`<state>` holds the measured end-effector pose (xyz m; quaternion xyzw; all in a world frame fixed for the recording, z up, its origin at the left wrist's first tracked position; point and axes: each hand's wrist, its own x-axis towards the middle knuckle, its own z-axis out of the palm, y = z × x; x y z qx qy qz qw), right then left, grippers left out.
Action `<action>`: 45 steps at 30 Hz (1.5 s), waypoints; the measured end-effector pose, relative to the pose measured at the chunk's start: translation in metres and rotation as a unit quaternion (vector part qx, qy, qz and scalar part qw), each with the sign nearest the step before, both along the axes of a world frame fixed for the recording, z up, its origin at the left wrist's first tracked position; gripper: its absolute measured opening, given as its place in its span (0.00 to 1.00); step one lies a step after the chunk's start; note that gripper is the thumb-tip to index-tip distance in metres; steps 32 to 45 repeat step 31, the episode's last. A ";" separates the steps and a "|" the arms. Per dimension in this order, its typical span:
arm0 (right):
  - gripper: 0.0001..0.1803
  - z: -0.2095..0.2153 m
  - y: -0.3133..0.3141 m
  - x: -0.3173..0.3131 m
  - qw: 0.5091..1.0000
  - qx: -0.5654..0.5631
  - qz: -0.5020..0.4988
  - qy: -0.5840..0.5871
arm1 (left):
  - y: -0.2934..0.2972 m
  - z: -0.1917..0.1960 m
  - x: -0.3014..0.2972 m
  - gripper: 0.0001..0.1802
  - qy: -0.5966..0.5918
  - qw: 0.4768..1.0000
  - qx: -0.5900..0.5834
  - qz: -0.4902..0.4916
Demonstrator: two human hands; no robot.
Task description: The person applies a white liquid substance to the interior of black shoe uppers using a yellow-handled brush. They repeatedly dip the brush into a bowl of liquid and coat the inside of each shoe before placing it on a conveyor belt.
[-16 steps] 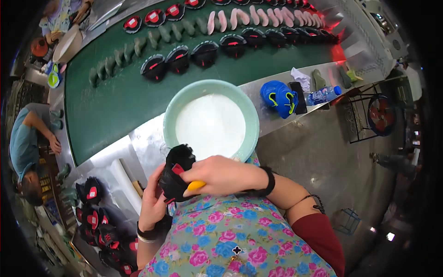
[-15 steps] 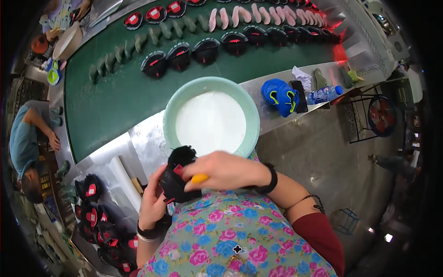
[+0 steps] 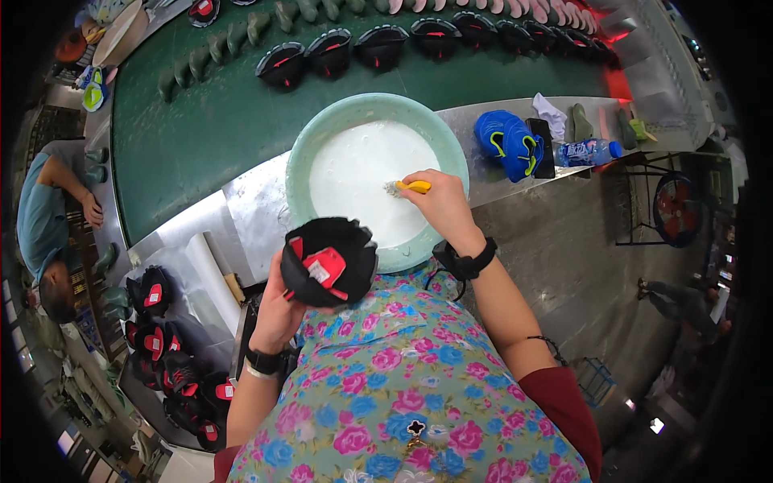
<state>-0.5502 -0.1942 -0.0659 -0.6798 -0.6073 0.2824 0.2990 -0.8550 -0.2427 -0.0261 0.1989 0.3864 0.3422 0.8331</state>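
Observation:
My left hand point(image 3: 278, 312) grips a black shoe upper point(image 3: 352, 251), tilted so that its opening and red inner lining show. The upper sits at the near left rim of a pale green basin point(image 3: 304, 165) that holds white liquid point(image 3: 350, 181). Over the basin, my right hand point(image 3: 448, 208) is closed round the yellow handle of a brush point(image 3: 415, 186). The brush's bristle end is at the white liquid; whether it dips in I cannot tell.
Black uppers point(image 3: 380, 48) and grey-green shapes point(image 3: 217, 52) line the green conveyor belt point(image 3: 193, 153). More uppers point(image 3: 177, 370) are piled at left. Right of the basin lie a blue shoe point(image 3: 509, 145), a phone point(image 3: 541, 149) and a bottle point(image 3: 588, 152). A person point(image 3: 52, 209) works at far left.
My right hand has moved with the brush from the upper, away and right, to over the basin. In my left hand the upper has turned, so its red lining now faces up.

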 end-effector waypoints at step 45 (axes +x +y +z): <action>0.10 0.125 -0.008 -0.011 0.961 -0.083 -0.061 0.255 | 0.067 -0.031 0.054 0.30 0.038 0.973 0.212 0.079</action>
